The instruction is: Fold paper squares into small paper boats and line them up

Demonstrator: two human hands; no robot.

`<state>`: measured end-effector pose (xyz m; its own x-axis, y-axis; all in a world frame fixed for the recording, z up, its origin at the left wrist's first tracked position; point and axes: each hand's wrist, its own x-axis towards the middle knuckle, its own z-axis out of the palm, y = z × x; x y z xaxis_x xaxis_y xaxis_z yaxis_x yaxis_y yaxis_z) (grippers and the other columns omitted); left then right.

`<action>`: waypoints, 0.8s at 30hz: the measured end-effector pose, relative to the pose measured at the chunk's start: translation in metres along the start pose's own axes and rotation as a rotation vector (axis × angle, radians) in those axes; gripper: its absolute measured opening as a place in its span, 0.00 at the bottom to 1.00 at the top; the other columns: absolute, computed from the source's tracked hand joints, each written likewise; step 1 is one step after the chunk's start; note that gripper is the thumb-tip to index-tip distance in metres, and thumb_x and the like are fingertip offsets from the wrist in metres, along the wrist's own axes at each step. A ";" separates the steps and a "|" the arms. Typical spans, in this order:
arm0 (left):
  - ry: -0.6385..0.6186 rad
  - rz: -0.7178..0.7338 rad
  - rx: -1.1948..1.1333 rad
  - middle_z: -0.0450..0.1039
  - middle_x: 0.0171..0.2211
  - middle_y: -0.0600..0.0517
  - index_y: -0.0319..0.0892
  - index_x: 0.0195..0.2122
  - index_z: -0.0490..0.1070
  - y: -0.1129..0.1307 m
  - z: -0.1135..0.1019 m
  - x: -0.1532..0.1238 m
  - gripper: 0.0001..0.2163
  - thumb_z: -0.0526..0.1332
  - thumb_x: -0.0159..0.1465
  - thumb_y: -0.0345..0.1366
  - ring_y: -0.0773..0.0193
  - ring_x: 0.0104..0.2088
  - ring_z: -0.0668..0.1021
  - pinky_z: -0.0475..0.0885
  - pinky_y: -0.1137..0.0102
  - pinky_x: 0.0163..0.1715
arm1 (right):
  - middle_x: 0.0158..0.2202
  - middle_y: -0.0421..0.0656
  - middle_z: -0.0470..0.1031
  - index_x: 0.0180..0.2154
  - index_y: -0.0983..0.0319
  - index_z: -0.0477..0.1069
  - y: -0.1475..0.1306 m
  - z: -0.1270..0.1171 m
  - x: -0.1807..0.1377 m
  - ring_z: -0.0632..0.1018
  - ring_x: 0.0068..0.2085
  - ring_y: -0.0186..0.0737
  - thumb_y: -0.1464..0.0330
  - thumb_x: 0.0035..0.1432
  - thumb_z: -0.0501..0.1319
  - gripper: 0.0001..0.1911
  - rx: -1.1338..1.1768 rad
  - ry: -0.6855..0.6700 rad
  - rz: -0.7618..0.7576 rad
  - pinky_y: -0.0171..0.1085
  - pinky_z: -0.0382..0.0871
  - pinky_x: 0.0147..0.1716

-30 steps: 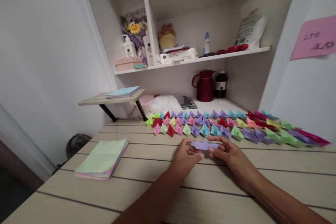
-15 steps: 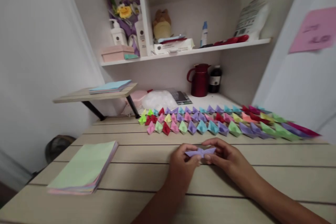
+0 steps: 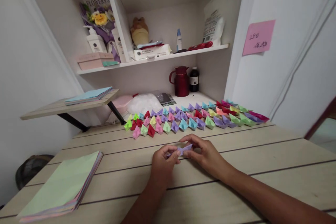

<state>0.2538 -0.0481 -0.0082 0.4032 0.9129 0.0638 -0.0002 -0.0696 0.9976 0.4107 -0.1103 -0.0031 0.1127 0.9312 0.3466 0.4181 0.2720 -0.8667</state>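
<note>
Both of my hands meet over the middle of the wooden table (image 3: 262,154). My left hand (image 3: 163,163) and my right hand (image 3: 206,154) each pinch one end of a small folded purple paper piece (image 3: 183,149), held just above the tabletop. Beyond my fingers lie rows of several small folded paper boats (image 3: 191,117) in many colours, stretching from centre to right. A stack of coloured paper sheets (image 3: 61,185), pale green on top, rests at the near left.
A small raised wooden stand (image 3: 65,106) with blue sheets stands at the left back. The back alcove holds a red jug (image 3: 181,82), a dark bottle (image 3: 194,79) and a white bag. A shelf (image 3: 157,59) above carries bottles and boxes. A pink note (image 3: 258,36) hangs on the right wall.
The view has swung to the right and down. My hands have drawn closer together on the purple piece, which now looks more folded up.
</note>
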 end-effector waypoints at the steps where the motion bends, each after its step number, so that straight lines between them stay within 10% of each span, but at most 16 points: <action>1: -0.002 0.002 0.007 0.73 0.21 0.54 0.39 0.26 0.74 0.000 0.000 0.000 0.08 0.67 0.49 0.38 0.67 0.21 0.73 0.67 0.73 0.25 | 0.29 0.38 0.73 0.44 0.60 0.70 0.000 0.000 0.000 0.73 0.31 0.38 0.69 0.53 0.62 0.14 -0.007 0.003 -0.001 0.36 0.67 0.33; 24: 0.010 -0.020 -0.063 0.76 0.25 0.51 0.36 0.31 0.76 0.001 -0.003 0.004 0.10 0.67 0.50 0.38 0.67 0.24 0.75 0.69 0.74 0.29 | 0.21 0.34 0.71 0.38 0.62 0.68 -0.001 0.010 0.003 0.72 0.25 0.32 0.62 0.42 0.72 0.22 0.613 0.035 0.257 0.34 0.65 0.30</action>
<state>0.2525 -0.0435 -0.0070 0.3941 0.9180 0.0438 -0.0500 -0.0262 0.9984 0.4014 -0.1052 -0.0054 0.1735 0.9793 0.1040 -0.2134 0.1405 -0.9668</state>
